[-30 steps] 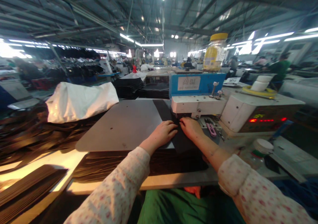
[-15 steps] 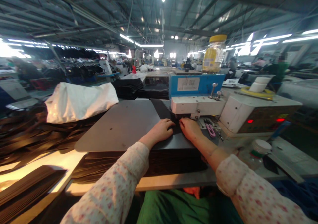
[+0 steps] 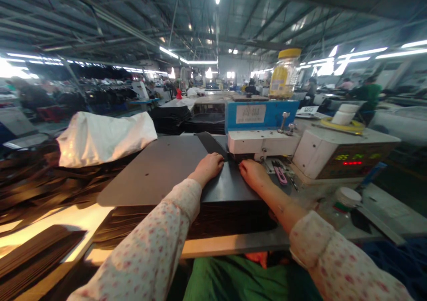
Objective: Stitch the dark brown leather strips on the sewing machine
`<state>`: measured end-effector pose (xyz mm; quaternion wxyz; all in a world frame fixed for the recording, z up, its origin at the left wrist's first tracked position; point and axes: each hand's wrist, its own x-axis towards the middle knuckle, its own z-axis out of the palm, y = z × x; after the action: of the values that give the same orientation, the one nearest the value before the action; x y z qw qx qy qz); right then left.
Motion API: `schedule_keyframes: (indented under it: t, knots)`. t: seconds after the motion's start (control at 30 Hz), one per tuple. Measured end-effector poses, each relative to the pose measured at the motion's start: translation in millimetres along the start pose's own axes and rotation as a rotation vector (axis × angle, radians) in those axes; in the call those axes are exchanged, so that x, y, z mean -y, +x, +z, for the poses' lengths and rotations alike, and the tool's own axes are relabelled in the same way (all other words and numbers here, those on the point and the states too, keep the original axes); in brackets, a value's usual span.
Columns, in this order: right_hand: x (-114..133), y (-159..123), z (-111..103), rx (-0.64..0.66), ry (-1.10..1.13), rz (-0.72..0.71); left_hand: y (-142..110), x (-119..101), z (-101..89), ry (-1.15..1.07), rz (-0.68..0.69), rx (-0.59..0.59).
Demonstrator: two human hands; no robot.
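Observation:
A dark fabric strip (image 3: 209, 141) lies slantwise over the grey metal plate (image 3: 150, 172) and runs to the front of the sewing machine head (image 3: 247, 143). My left hand (image 3: 209, 165) rests on the plate with its fingers closed on the strip's near edge. Just right of it, my right hand (image 3: 252, 172) is closed at the strip's near end, beside the needle area; its fingertips are partly hidden. Pink thread snips (image 3: 280, 174) lie to the right of that hand.
A control box (image 3: 347, 152) with a lit display stands at the right, thread cones (image 3: 348, 114) on top. A plastic jar (image 3: 284, 76) sits on the machine. White cloth (image 3: 106, 136) and stacked dark pieces (image 3: 36, 256) are at the left. A small lidded jar (image 3: 347, 201) stands at right.
The strip's near part has gone from the plate's front, baring the metal there. My left hand has moved left, apart from the right. The display's lights have changed.

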<state>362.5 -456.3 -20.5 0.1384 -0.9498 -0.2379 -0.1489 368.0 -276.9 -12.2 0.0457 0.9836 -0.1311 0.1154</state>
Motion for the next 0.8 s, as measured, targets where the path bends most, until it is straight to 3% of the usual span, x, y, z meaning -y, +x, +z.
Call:
schedule_keyframes:
  t: [0.13, 0.33, 0.57, 0.67, 0.8]
  knots:
    - [-5, -14, -1, -0.022, 0.143, -0.058, -2, 10, -10.2, 0.059, 0.015, 0.037]
    - [-6, -27, -1, -0.075, 0.208, -0.074, -13, 3, -17.4, 0.187, 0.124, 0.043]
    - [-5, -28, -2, -0.099, 0.231, -0.091, -6, 10, -12.2, 0.166, -0.072, -0.038]
    - [-8, -35, -4, -0.114, 0.280, -0.127, -33, 8, -18.0, 0.095, -0.073, -0.073]
    - [0, -51, -5, -0.113, 0.419, -0.225, -96, -15, -33.7, -0.291, -0.123, -0.102]
